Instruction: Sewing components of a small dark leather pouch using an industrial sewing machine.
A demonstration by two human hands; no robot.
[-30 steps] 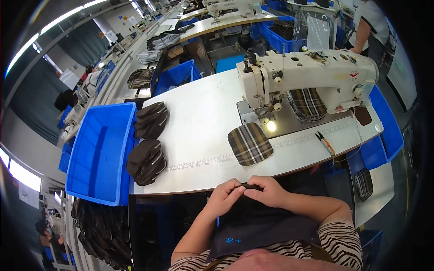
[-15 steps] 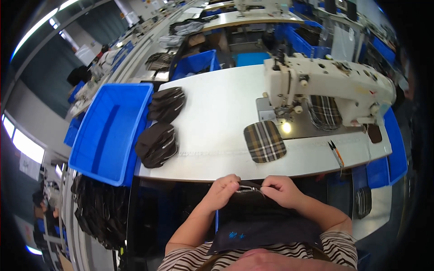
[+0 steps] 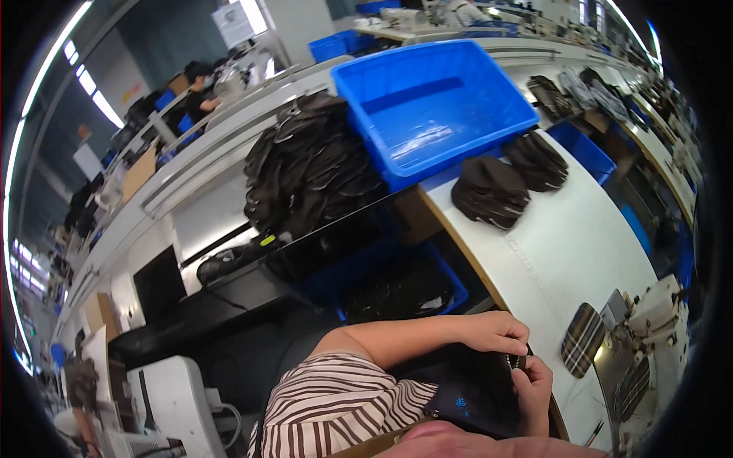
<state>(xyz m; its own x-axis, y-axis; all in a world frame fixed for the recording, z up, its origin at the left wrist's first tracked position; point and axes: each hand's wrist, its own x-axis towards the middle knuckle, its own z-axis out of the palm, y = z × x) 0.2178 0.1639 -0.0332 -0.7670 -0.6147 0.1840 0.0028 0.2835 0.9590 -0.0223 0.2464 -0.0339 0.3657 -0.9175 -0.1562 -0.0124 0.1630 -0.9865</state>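
Close to the table's front edge, my left hand (image 3: 495,333) pinches a dark fabric piece with a metal zipper (image 3: 515,362). My right hand (image 3: 536,383) grips the same piece just beside it, with thumb and fingers closed. Most of the piece is hidden by the hands and by my dark apron (image 3: 466,401). On the white table (image 3: 569,244), a plaid fabric panel (image 3: 582,340) lies beyond my right hand. It is beside the sewing machine (image 3: 660,332), whose lamp is lit.
Two stacks of dark pieces (image 3: 490,192) sit at the table's far end, next to a blue bin (image 3: 447,137). A heap of black pieces (image 3: 309,172) lies left of the bin. Another blue bin (image 3: 458,286) stands under the table. Further plaid panels (image 3: 632,389) are by the machine. One person (image 3: 200,98) sits far left.
My view has swung to the left, so the bin and black heap now fill the middle and the sewing machine is at the right rim. Both hands still hold the zippered piece.
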